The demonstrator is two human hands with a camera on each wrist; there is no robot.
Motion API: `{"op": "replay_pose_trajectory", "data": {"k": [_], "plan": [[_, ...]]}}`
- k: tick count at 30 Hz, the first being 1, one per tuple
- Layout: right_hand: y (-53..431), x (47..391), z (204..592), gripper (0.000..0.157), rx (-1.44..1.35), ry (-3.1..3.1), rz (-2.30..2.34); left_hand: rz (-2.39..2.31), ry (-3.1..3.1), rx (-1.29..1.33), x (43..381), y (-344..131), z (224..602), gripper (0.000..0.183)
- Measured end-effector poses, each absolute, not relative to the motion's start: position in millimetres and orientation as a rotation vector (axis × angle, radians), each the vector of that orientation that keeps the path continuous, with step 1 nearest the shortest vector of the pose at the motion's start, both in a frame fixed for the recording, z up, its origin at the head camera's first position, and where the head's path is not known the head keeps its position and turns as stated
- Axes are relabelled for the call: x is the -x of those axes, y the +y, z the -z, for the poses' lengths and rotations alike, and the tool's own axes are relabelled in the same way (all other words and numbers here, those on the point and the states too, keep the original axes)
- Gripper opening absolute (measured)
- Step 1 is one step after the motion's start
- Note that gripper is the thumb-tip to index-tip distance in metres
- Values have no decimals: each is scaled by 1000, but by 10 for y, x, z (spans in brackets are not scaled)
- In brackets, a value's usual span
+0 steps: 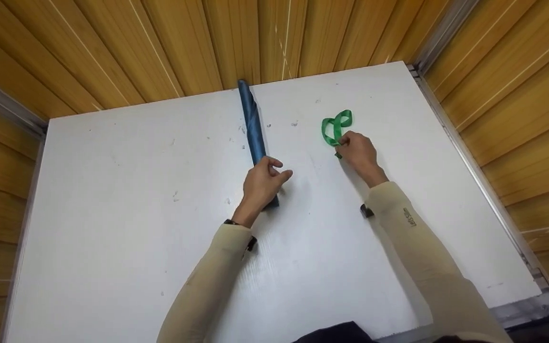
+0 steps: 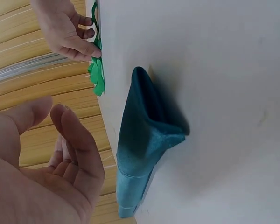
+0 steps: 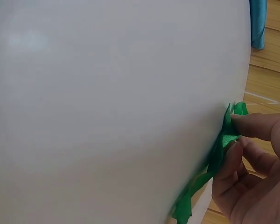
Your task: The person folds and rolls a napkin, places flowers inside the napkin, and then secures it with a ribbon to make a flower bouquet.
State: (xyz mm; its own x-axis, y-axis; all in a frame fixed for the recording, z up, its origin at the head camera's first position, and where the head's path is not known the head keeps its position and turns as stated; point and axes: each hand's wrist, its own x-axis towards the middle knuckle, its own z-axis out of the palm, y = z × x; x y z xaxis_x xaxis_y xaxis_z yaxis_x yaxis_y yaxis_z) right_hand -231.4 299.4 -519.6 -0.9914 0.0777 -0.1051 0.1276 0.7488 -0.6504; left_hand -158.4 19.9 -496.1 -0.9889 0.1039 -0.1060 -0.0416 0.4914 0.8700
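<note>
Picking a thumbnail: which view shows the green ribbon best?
The head view: the green ribbon lies looped, seen from above, partly hidden by the right hand. Left wrist shows it small, side-on; right wrist, closer but side-on, pinched.

Ribbon (image 1: 337, 128) is green; rolled cloth (image 1: 256, 136), teal-blue; desk (image 1: 107, 214), white with grey marks; sleeves (image 1: 200, 281), beige; walls (image 1: 186, 43), yellow-brown wood-grain.

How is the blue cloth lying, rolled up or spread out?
Rolled up: the blue cloth lies as a long, narrow tube, with one end showing a hollow opening.
</note>
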Motion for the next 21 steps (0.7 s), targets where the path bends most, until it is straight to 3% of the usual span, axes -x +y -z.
{"op": "replay_pose_trajectory", "data": {"k": [21], "plan": [[2663,2097,5217,11,110,2764,1073,-1384,2682,-249,1717,368,5175,27]]}}
